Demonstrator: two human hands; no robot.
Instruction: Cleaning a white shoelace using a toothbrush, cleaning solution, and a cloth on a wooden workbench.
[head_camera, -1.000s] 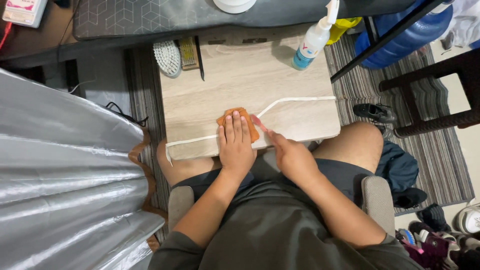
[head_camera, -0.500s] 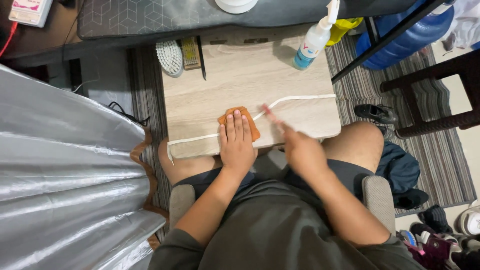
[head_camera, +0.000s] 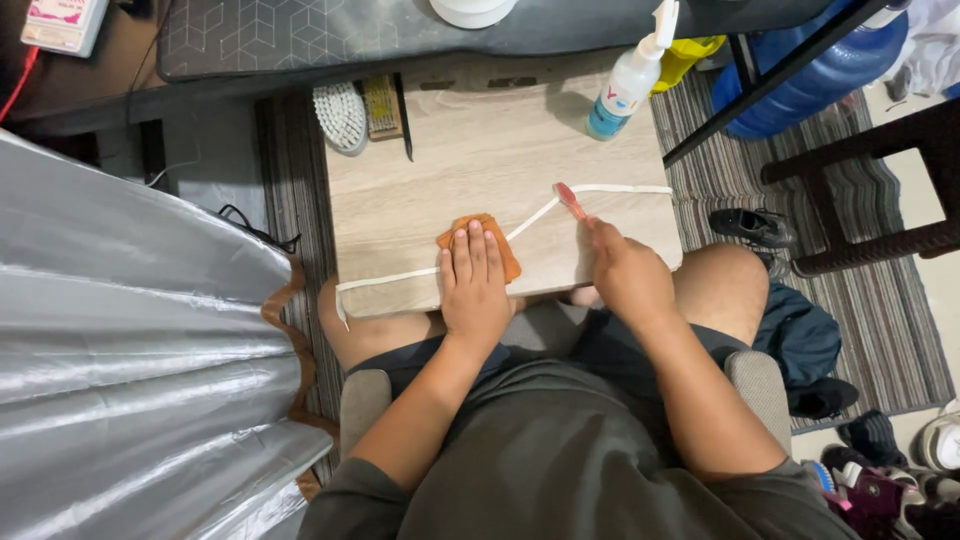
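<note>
A small wooden table (head_camera: 460, 160) stands in front of my knees. My left hand (head_camera: 474, 280) lies flat, fingers together, pressing an orange cloth (head_camera: 500, 243) onto a long white lace (head_camera: 610, 190) that runs across the tabletop. My right hand (head_camera: 625, 275) grips a small brush with a pinkish-red head (head_camera: 568, 198), whose tip touches the lace near the table's right side. The lace's left end hangs over the front left edge.
A spray bottle with blue liquid (head_camera: 632, 80) stands at the table's back right. A white scrub brush (head_camera: 340, 115) and a wooden brush (head_camera: 381, 107) lie at the back left. Silver sheeting (head_camera: 130, 370) fills the left; a black shoe (head_camera: 752, 226), a dark chair (head_camera: 880, 190) and a striped rug sit right.
My right hand has moved from beside my left hand up and to the right along the lace, with the brush tip now on it. My left hand stays on the cloth.
</note>
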